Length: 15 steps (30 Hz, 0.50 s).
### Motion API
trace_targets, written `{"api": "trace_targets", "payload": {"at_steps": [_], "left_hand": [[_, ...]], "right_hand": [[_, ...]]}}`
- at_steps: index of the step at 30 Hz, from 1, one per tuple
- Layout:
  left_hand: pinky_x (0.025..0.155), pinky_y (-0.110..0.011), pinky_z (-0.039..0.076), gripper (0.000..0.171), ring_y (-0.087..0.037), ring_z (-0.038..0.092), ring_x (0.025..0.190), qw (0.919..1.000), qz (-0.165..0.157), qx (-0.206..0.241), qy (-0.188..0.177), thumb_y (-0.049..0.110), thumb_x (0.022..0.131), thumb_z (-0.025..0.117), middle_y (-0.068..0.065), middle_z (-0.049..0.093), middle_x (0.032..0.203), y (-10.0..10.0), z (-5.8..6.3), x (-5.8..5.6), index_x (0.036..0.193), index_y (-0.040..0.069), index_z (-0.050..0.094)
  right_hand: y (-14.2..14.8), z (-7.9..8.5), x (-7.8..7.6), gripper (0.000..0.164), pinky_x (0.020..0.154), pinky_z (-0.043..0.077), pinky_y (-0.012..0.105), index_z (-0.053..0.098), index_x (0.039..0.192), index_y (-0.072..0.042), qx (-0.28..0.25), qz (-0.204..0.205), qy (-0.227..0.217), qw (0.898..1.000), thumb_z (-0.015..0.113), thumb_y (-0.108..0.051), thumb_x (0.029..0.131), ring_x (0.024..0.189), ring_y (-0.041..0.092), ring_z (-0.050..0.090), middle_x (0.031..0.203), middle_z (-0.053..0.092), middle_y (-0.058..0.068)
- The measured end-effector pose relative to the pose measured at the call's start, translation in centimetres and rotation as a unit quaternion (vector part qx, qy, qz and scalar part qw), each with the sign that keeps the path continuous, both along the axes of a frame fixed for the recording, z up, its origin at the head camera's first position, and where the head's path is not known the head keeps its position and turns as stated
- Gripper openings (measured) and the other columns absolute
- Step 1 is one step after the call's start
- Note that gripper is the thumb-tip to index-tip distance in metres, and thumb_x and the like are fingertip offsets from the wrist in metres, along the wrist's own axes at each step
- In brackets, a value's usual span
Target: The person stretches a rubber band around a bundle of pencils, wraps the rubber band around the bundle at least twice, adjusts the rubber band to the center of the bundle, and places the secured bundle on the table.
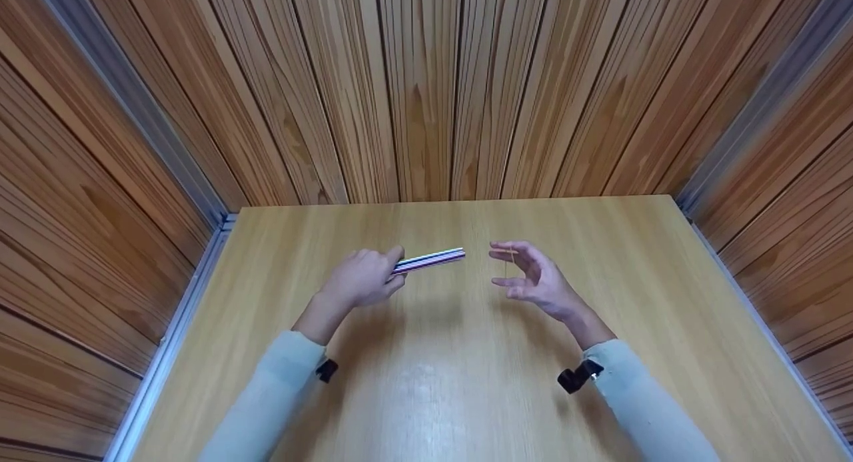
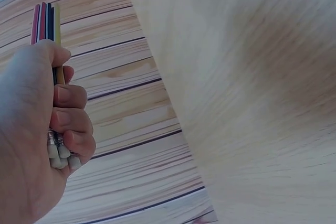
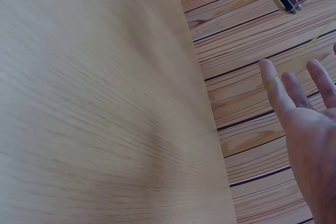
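My left hand (image 1: 363,277) grips a bundle of pencils (image 1: 433,257) above the table, fingers curled round it. Striped in several colours, the pencils point toward my right hand. Their white eraser ends (image 2: 62,158) stick out below the little finger in the left wrist view. A thin yellow rubber band (image 3: 305,49) is stretched between the spread thumb and fingers of my right hand (image 1: 543,285). That hand is apart from the pencil tips, just to their right. In the right wrist view, part of the hand is cut off by the frame edge.
Beneath both hands lies a light wooden table (image 1: 426,355). Wood-plank walls (image 1: 426,102) rise behind it and on both sides, with grey metal rails (image 1: 170,342) along its side edges. Each wrist wears a small black camera (image 1: 578,377).
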<state>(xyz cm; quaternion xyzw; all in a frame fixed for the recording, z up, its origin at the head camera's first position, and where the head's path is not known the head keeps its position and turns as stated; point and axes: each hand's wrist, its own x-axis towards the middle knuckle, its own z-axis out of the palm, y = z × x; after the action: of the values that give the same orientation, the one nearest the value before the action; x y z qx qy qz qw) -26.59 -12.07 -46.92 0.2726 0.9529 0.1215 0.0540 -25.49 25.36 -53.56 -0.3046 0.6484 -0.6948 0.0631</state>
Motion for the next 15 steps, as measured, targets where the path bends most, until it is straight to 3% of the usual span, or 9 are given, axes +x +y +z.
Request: {"api": "trace_targets", "payload": {"at_steps": [5,10,15], "left_hand": [[0.063,-0.031,0.041,0.031,-0.02,0.054,0.068,0.9996,-0.021,-0.012,0.016,0.033,0.114,0.064,-0.004,0.058,0.08,0.7,0.7,-0.1,0.129,0.007,0.062],[0.061,-0.031,0.038,0.026,-0.018,0.05,0.067,0.9979,-0.048,-0.011,0.043,0.03,0.113,0.063,-0.001,0.053,0.079,1.5,0.8,-0.1,0.123,0.006,0.061],[0.062,-0.03,0.038,0.027,-0.018,0.052,0.068,0.9975,-0.06,-0.009,0.037,0.031,0.114,0.062,-0.003,0.058,0.082,2.5,0.9,0.1,0.125,0.007,0.061]], "right_hand": [[-0.3,0.3,0.1,0.081,0.115,0.061,0.039,0.038,0.159,0.015,-0.001,0.004,0.004,1.0,0.085,-0.002,0.096,0.16,0.029,0.053,0.167,0.057,-0.004],[-0.8,0.8,0.2,0.079,0.115,0.061,0.039,0.041,0.158,0.014,-0.002,-0.003,0.004,1.0,0.087,0.001,0.094,0.157,0.02,0.056,0.167,0.058,0.002],[-1.4,1.2,0.2,0.076,0.114,0.062,0.04,0.043,0.155,0.015,-0.007,0.0,0.013,1.0,0.086,0.004,0.093,0.154,0.015,0.058,0.167,0.059,0.006]]}}
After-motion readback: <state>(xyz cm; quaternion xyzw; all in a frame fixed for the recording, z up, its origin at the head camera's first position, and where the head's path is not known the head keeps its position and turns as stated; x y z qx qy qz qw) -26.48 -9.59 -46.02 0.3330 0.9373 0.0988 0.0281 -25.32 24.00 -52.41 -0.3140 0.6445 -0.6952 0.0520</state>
